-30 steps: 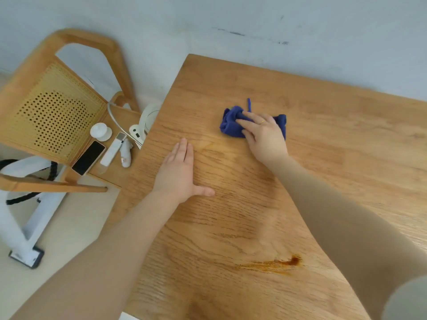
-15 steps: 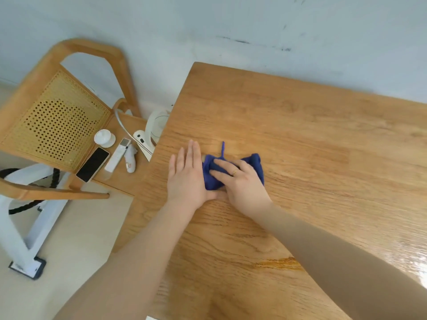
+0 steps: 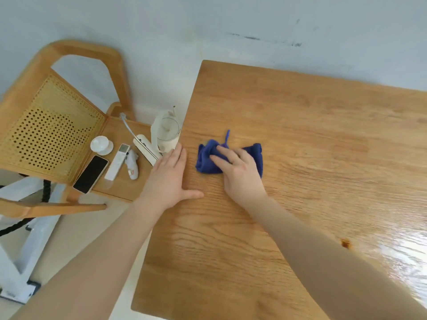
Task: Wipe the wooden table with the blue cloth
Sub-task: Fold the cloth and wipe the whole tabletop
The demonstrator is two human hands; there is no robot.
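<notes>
The wooden table (image 3: 312, 125) fills the right side of the head view. A crumpled blue cloth (image 3: 205, 158) lies near its left edge, a thin loop sticking up from it. My right hand (image 3: 240, 174) presses down on the cloth with fingers spread over it, hiding its middle. My left hand (image 3: 168, 179) lies flat on the table's left edge, palm down, fingers together, a short gap away from the cloth.
A wooden chair (image 3: 57, 116) with a cane back stands left of the table. On its seat lie a phone (image 3: 90, 173), a white remote (image 3: 117, 161), a small white lid (image 3: 101, 144), a power strip (image 3: 145, 147) and a clear jug (image 3: 166, 132). A pale wall runs behind.
My right hand dragged the cloth from the table's middle toward me and to the left edge. My left hand slid left to the table's edge, apart from the cloth.
</notes>
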